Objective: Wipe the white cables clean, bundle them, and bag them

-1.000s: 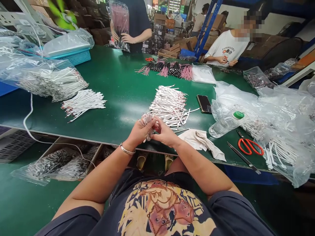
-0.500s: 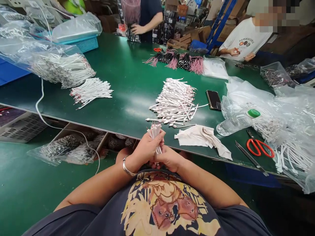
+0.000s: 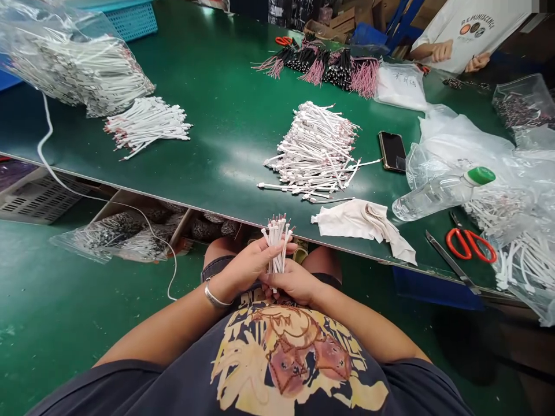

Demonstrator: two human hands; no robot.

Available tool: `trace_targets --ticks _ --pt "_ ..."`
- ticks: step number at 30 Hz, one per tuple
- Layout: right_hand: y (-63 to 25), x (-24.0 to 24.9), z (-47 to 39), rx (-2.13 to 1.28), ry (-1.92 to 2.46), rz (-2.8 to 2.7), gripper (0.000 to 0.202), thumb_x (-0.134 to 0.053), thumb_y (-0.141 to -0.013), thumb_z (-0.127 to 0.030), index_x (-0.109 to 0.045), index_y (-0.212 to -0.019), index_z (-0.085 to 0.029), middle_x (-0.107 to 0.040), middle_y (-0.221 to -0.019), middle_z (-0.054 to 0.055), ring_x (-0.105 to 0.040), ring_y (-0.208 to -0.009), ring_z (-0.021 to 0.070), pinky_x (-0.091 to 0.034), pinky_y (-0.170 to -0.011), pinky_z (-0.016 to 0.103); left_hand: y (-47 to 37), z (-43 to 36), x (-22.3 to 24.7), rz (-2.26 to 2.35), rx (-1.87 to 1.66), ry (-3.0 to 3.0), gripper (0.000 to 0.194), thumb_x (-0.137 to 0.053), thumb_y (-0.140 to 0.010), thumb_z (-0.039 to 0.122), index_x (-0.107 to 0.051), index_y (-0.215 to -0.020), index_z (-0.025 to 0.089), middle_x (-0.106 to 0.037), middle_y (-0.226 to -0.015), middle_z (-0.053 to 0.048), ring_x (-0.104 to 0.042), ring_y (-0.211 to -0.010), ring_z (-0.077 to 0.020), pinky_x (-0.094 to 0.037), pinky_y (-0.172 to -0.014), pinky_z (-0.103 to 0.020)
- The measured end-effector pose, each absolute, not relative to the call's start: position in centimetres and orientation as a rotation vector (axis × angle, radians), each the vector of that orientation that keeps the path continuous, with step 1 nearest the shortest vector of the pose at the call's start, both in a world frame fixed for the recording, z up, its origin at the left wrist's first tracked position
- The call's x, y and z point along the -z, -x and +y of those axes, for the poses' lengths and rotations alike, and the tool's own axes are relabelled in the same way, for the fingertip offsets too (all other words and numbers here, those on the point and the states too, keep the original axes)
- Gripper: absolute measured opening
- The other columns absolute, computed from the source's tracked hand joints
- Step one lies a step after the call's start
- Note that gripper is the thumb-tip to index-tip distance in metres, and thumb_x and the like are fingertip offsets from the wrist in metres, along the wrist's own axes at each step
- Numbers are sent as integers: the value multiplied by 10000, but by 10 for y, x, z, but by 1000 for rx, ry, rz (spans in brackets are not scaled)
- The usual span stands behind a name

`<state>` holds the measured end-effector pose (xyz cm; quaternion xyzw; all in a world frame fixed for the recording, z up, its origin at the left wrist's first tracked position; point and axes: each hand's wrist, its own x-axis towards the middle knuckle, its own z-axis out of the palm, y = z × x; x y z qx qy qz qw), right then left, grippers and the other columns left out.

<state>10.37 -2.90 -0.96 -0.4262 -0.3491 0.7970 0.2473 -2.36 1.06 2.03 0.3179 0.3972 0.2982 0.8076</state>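
Over my lap, just off the table's front edge, I hold a bundle of short white cables [image 3: 276,245] upright, its reddish tips pointing up. My left hand [image 3: 251,263] is closed around the upper part, thumb across the front. Lower down, my right hand [image 3: 297,282] grips the same bundle near its bottom ends. A broad pile of white cables [image 3: 316,147] lies on the green table [image 3: 217,156] beyond my hands. Further left is a smaller stack of white cables [image 3: 147,122].
Right of the pile lie a phone [image 3: 392,151], a cloth [image 3: 351,219], a water bottle [image 3: 437,195], tweezers [image 3: 448,263] and red-handled scissors [image 3: 470,242]. Bagged cables [image 3: 82,69] sit at left. Black and pink wire bundles [image 3: 321,66] lie at the back, near a co-worker in a white shirt [image 3: 472,34].
My view has tipped downward. The bundle's upper ends have fanned out, and my left hand's hold looks looser. Both hands stay on the bundle.
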Motion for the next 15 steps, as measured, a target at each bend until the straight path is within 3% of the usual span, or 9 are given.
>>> trace_targets --ticks 7,15 --pt "-105 3 -29 -2215 1070 -787 346 -751 -634 -422 -558 -704 -144 -573 -595 -21 -533 -508 82 -352 -412 172 22 12 -16 795 -908 -535 374 -535 -856 425 -656 -1058 135 -702 -996 -101 -642 -949 -223 -484 -865 -330" --pt "-106 10 -30 -2274 1012 -725 344 -770 -623 -396 -562 -715 -137 -573 -573 -24 -529 -492 80 -341 -411 173 27 14 -8 974 -948 -748 257 -685 -757 294 -653 -972 158 -706 -922 -48 -644 -837 -159 -481 -787 -263"
